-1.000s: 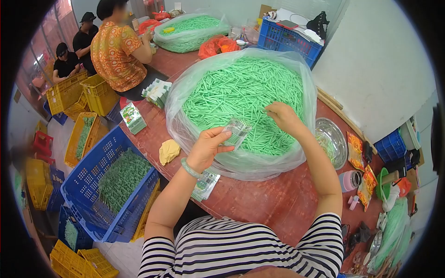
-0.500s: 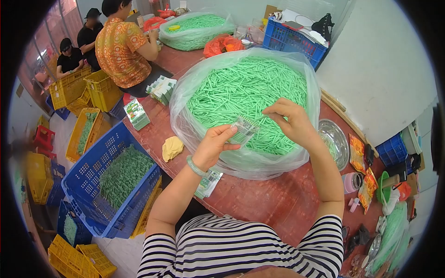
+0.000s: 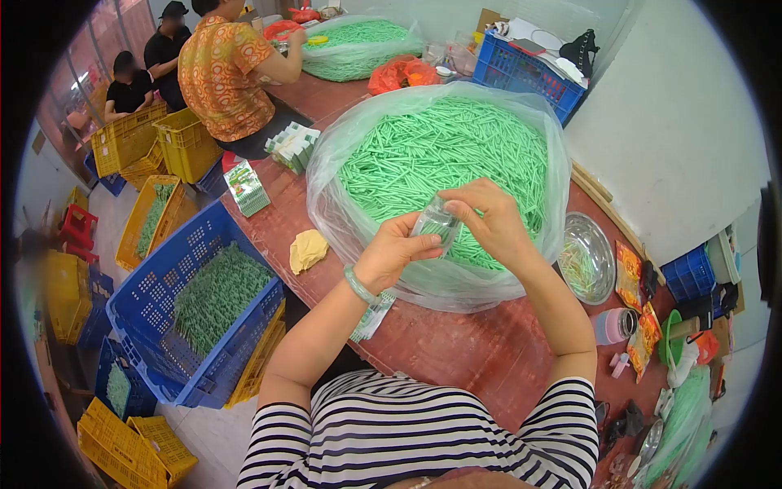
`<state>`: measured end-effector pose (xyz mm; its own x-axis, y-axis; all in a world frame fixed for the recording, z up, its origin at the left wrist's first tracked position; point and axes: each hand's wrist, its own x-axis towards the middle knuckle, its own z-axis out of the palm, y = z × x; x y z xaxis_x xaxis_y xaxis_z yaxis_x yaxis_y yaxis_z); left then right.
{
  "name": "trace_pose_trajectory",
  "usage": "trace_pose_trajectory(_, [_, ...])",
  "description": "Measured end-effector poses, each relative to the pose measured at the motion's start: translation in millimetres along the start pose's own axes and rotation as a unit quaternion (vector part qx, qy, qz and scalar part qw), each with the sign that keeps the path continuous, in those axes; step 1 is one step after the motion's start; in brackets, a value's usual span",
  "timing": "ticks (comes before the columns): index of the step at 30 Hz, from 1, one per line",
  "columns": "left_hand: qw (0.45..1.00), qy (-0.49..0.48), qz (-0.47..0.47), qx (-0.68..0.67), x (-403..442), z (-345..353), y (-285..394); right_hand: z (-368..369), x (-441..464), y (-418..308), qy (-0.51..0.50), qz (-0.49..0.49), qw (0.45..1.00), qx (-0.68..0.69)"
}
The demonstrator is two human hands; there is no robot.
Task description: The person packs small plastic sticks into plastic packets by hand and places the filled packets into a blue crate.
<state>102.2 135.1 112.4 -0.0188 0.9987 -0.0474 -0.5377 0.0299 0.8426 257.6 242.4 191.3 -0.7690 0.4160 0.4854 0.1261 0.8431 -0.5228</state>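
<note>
My left hand [image 3: 401, 246] grips a small clear plastic packet [image 3: 436, 226] from the left, thumb across its lower part. Green sticks show through its transparent wall. At the packet's upper end, the fingers of my right hand [image 3: 481, 213] are closed on the edge. Both hands are over the near part of a large clear plastic bag [image 3: 326, 181] heaped with short green sticks [image 3: 444, 151]. Partly hidden under my left forearm, a printed card stack [image 3: 373, 316] lies on the red table [image 3: 440, 350].
Left of the bag lie a yellow cloth [image 3: 308, 251] and stacked printed cards [image 3: 246, 189]. At right are a metal bowl [image 3: 588, 257] and a pink jar [image 3: 612, 326]. A blue crate [image 3: 155, 326] stands beside the table. A co-worker in an orange shirt [image 3: 220, 73] works at another bag.
My right hand has come down from above the sticks to the packet's upper end. The packet is now tilted more upright. The view has shifted slightly.
</note>
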Motion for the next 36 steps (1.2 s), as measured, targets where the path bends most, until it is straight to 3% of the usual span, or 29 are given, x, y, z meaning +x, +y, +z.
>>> trace_pose_trajectory(1, [1.0, -0.001, -0.001, -0.011, -0.4, -2.1, 0.7, 2.9, -0.2, -0.2, 0.006, -0.049, 0.999, -0.016])
trace_pose_trajectory(6, [0.998, 0.003, -0.005, -0.055, -6.8, -8.7, 6.0, 6.9, 5.6, -16.1, 0.105, 0.065, 0.974, 0.188])
trace_pose_trajectory(8, [0.998, 0.009, 0.002, -0.06, -10.4, -6.2, 11.5, 9.0, 9.5, -11.7, 0.074, 0.1, 0.969, 0.211])
trace_pose_trajectory(10, [0.999, -0.005, 0.045, -0.012, -10.6, -12.1, 9.2, 15.1, 11.7, -5.0, -0.044, 0.128, 0.972, 0.194])
trace_pose_trajectory(13, [0.997, -0.021, 0.074, 0.027, -24.7, -23.4, 33.6, 26.7, 25.7, -12.9, -0.09, 0.148, 0.956, 0.237])
trace_pose_trajectory(16, [0.988, -0.035, 0.083, 0.128, -38.4, -52.9, 61.4, 40.8, 51.1, -39.9, -0.17, 0.145, 0.951, 0.217])
trace_pose_trajectory(17, [0.981, -0.032, 0.082, 0.175, -46.9, -66.9, 70.1, 53.1, 58.2, -48.7, -0.168, 0.084, 0.967, 0.175])
trace_pose_trajectory(18, [0.925, -0.019, 0.186, 0.332, -57.6, -71.2, 84.0, 68.6, 64.5, -57.4, -0.165, 0.02, 0.976, 0.14])
trace_pose_trajectory(21, [0.866, 0.04, 0.193, 0.46, -101.5, -111.4, 109.6, 111.9, 77.9, -92.1, -0.136, -0.094, 0.975, 0.146])
trace_pose_trajectory(23, [0.78, 0.195, 0.133, 0.58, -151.2, -142.1, 138.5, 116.6, 83.0, -111.0, -0.121, -0.098, 0.98, 0.122])
trace_pose_trajectory(25, [0.727, 0.361, 0.037, 0.582, -197.5, -209.2, 160.4, 111.8, 89.5, -105.1, -0.139, -0.093, 0.984, 0.068])
trace_pose_trajectory(26, [0.684, 0.402, 0.045, 0.607, -225.6, -256.5, 165.0, 111.2, 90.3, -96.0, -0.15, -0.058, 0.984, 0.081])
trace_pose_trajectory(28, [0.553, 0.468, -0.05, 0.687, -286.0, -342.0, 168.2, 111.6, 89.8, -70.8, -0.158, 0.007, 0.984, 0.084])
trace_pose_trajectory(30, [0.465, 0.515, -0.139, 0.707, -344.3, -417.1, 146.9, 111.6, 88.3, -40.1, -0.155, 0.069, 0.983, 0.066])
trace_pose_trajectory(32, [0.421, 0.582, -0.233, 0.656, -384.4, -467.6, 120.5, 108.0, 83.7, -4.8, -0.144, 0.1, 0.983, 0.059])
trace_pose_trajectory(36, [0.407, 0.622, -0.262, 0.616, -436.6, -530.4, 64.6, 92.0, 74.4, 35.4, -0.126, 0.169, 0.977, 0.038])
